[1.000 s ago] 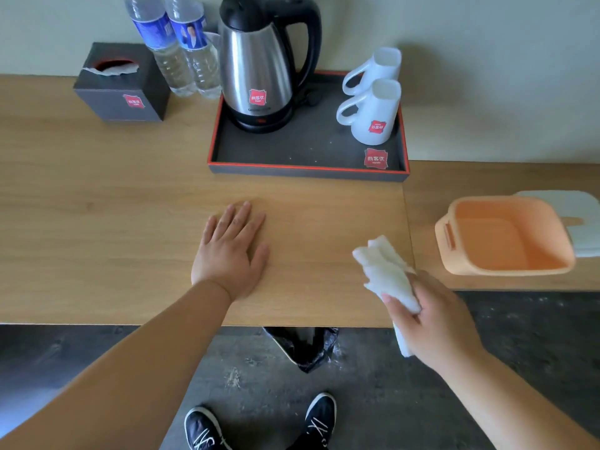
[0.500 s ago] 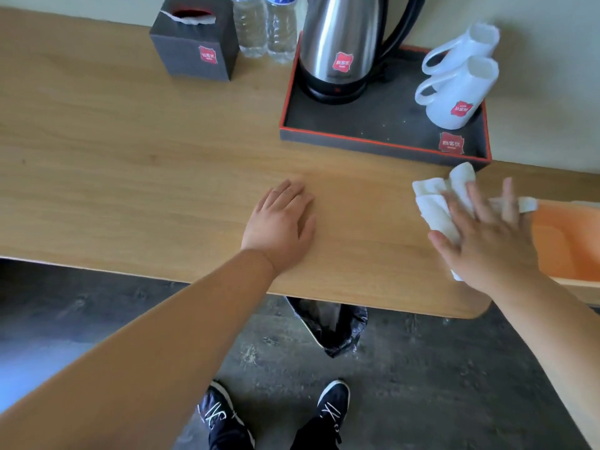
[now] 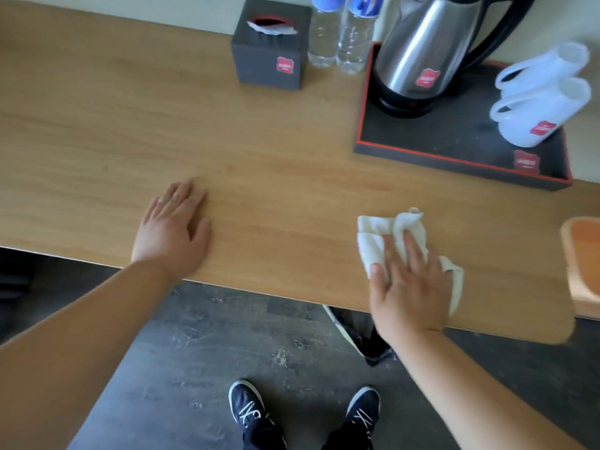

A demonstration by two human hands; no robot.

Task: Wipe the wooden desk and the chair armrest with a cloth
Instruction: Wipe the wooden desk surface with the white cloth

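The wooden desk [image 3: 113, 131] fills the upper part of the head view. A crumpled white cloth [image 3: 373, 238] lies on it near the front edge, right of centre. My right hand [image 3: 409, 284] presses flat on the cloth, fingers spread over it. Further left, my left hand [image 3: 173, 232] rests palm down on the bare wood by the front edge, holding nothing. No chair or armrest is in view.
A dark tissue box [image 3: 269, 53] and two water bottles [image 3: 337, 34] stand at the back. A black tray [image 3: 454, 147] holds a steel kettle [image 3: 418, 50] and two white mugs [image 3: 542, 102]. An orange basin [image 3: 584, 254] sits at the right edge. My feet [image 3: 302, 414] stand on dark floor.
My right hand brought the cloth from the air onto the desk, then slid it left and toward the front edge. The view has shifted, and my left hand stays flat on the wood.
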